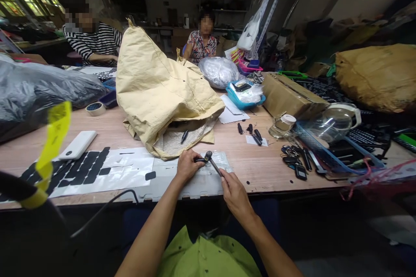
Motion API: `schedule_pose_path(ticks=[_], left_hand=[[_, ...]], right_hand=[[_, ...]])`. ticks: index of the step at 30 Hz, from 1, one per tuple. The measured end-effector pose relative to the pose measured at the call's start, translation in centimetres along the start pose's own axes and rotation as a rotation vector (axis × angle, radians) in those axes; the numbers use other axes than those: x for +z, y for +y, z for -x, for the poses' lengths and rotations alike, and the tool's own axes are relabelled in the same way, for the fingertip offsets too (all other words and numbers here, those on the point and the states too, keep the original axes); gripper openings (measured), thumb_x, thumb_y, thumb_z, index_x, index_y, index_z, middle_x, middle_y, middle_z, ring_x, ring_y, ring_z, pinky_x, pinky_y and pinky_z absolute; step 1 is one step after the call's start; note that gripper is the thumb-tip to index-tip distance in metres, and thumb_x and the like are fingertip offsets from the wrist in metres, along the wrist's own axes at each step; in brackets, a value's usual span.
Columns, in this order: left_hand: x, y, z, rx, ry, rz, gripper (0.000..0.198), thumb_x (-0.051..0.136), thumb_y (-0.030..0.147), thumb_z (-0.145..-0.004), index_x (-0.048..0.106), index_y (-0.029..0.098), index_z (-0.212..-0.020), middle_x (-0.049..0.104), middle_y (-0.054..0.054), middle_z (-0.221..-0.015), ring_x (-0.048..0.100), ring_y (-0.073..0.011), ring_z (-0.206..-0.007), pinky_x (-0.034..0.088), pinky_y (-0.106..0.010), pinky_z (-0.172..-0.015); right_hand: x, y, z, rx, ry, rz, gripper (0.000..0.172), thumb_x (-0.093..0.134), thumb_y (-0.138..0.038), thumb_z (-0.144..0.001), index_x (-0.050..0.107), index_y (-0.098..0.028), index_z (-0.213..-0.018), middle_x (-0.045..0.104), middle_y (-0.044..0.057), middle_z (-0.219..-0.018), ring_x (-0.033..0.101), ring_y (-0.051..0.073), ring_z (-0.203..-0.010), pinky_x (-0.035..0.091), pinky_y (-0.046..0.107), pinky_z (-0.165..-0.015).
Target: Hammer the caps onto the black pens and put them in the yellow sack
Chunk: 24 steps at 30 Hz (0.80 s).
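In my right hand point(234, 192) is a small hammer point(215, 166), gripped by its handle. Its rounded metal head meets a small black part point(199, 160) that my left hand point(187, 166) pinches; I cannot tell the part's kind. Both hands are over a grey-white board point(208, 186) at the table's front edge. Just beyond them, a large cream sack point(162, 82) lies with its mouth facing me, and a small black piece point(184, 136) rests at that mouth. Several similar black pieces point(256, 136) lie to the right, some on a white slip.
A white sheet with black stickers point(94, 169) and a white power bank point(78, 145) are on the left. Keys point(295, 164), a glass jug point(334, 121), a blue tray point(338, 151) and a cardboard box point(289, 95) stand right. Two people sit across the table.
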<state>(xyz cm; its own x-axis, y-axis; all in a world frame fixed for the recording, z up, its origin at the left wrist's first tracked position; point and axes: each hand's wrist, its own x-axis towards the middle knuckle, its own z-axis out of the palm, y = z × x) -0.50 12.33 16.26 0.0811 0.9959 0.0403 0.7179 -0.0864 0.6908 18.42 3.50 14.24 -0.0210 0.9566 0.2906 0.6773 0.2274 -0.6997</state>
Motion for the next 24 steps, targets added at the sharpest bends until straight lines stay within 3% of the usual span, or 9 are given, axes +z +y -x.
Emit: schedule_pose_path(ticks=[7,11,15,19,24], left_hand=[[0.0,0.3,0.1,-0.004,-0.002,-0.001,0.007,0.08,0.021,-0.073,0.076,0.023,-0.079,0.068,-0.002,-0.084,0.058,-0.0215,-0.094,0.044,-0.032,-0.085],[-0.1,0.5,0.3,-0.006,-0.015,0.018,0.011,0.08,0.02,-0.073,0.076,0.023,-0.082,0.068,-0.002,-0.088,0.057,-0.0223,-0.097,0.043,-0.034,-0.088],[-0.1,0.5,0.4,-0.008,-0.033,0.039,0.014,0.08,0.02,-0.072,0.077,0.022,-0.086,0.069,-0.003,-0.091,0.057,-0.0235,-0.1,0.044,-0.036,-0.091],[-0.1,0.1,0.2,0.01,-0.049,0.038,0.015,0.078,0.017,-0.072,0.076,0.023,-0.086,0.068,-0.003,-0.091,0.057,-0.0238,-0.099,0.043,-0.036,-0.091],[-0.9,0.6,1.1,0.087,-0.078,0.113,0.011,0.071,0.022,-0.078,0.073,0.02,-0.088,0.068,-0.005,-0.093,0.056,-0.0245,-0.099,0.043,-0.038,-0.092]], right_hand=[[1.2,-0.9,0.1,-0.04,-0.018,-0.024,0.04,0.039,-0.027,-0.097,0.068,-0.024,-0.124,0.069,0.008,-0.1,0.066,0.019,-0.095,0.056,0.032,-0.085],[1.1,0.2,-1.3,-0.041,0.006,0.032,0.039,0.039,-0.027,-0.097,0.07,-0.024,-0.12,0.069,0.007,-0.101,0.065,0.019,-0.095,0.054,0.03,-0.084],[-0.5,2.5,-5.3,0.083,0.099,0.279,0.038,0.042,-0.024,-0.095,0.069,-0.025,-0.121,0.067,0.006,-0.102,0.062,0.019,-0.094,0.048,0.028,-0.079],[-1.3,4.3,-8.9,0.161,0.095,0.595,0.034,0.048,-0.02,-0.093,0.069,-0.024,-0.119,0.062,0.007,-0.093,0.055,0.019,-0.088,0.038,0.028,-0.071],[-0.3,5.1,-9.6,0.11,0.151,0.795,0.033,0.049,-0.02,-0.093,0.068,-0.023,-0.12,0.059,0.008,-0.092,0.051,0.021,-0.087,0.032,0.03,-0.068]])
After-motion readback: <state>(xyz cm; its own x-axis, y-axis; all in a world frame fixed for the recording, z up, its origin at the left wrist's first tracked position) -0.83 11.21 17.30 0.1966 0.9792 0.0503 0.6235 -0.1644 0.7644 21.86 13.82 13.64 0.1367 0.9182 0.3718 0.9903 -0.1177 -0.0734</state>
